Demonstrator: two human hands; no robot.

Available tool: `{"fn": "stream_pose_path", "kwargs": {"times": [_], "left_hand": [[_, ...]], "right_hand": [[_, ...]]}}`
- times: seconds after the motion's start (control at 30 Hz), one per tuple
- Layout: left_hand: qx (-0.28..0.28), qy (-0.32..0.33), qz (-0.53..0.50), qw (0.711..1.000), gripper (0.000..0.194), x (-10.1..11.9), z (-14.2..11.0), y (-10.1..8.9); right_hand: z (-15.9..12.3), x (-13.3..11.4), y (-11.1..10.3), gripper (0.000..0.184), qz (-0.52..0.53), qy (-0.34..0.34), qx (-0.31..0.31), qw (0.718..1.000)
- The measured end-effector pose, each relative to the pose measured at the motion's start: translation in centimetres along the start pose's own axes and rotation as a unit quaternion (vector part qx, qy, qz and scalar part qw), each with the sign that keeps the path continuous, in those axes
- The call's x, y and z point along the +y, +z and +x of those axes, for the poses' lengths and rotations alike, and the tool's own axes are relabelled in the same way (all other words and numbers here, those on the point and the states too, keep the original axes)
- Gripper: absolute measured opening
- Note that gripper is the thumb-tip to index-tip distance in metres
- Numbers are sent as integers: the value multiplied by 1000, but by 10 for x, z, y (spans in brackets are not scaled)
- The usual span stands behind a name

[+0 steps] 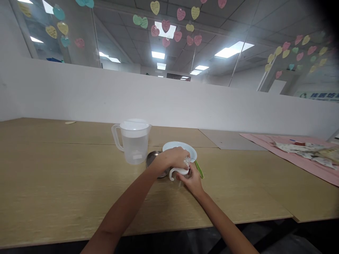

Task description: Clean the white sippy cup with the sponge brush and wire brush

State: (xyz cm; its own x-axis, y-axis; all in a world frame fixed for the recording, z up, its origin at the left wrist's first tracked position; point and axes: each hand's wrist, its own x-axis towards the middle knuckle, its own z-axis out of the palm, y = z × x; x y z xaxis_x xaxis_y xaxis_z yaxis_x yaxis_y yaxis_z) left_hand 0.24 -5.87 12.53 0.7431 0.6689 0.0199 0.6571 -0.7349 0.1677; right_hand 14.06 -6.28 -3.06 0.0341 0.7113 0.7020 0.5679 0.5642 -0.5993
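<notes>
My left hand (pixel 176 158) is closed over a bit of crinkled clear plastic (pixel 187 161), above a white item with a curved, hook-like handle (pixel 174 171). From the right, my right hand (pixel 195 180) grips the side of that white item, thumb at its front. Most of the item lies hidden behind my fingers, so its kind is unclear. Just behind my hands sits a pale blue-white plate (pixel 172 145). Partly under my left forearm is a round metal dish (pixel 150 158). A green handle (pixel 199 170) sticks out beside my right hand.
A clear plastic jug (pixel 135 146) with a white lid stands left of the dish. On the right, a pink cloth (pixel 261 140) carries several packets (pixel 304 151). A grey sheet (pixel 230 139) lies behind. A small flat wooden piece (pixel 70 122) is at the back left.
</notes>
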Motion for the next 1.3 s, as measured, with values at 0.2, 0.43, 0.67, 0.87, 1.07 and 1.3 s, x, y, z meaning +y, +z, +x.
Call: {"fn": "stream_pose_path", "kwargs": {"times": [0.2, 0.43, 0.67, 0.87, 1.07, 1.3], "left_hand": [[30, -5, 7, 1000, 35, -1, 3, 3], [116, 86, -106, 984, 33, -1, -16, -22], [319, 16, -154, 935, 39, -18, -29, -39], [206, -11, -79, 975, 40, -54, 33, 19], [13, -19, -77, 997, 40, -63, 59, 56], [-21, 21, -119, 992, 34, -55, 41, 28]], "right_hand": [[1, 1, 2, 39, 20, -3, -7, 1000], [1, 6, 1, 40, 2, 31, 9, 999], [-1, 5, 3, 40, -22, 36, 21, 999], [-2, 5, 4, 41, -35, 44, 24, 998], [-2, 4, 3, 42, -28, 31, 21, 999], [-2, 3, 3, 40, -39, 40, 20, 998]]}}
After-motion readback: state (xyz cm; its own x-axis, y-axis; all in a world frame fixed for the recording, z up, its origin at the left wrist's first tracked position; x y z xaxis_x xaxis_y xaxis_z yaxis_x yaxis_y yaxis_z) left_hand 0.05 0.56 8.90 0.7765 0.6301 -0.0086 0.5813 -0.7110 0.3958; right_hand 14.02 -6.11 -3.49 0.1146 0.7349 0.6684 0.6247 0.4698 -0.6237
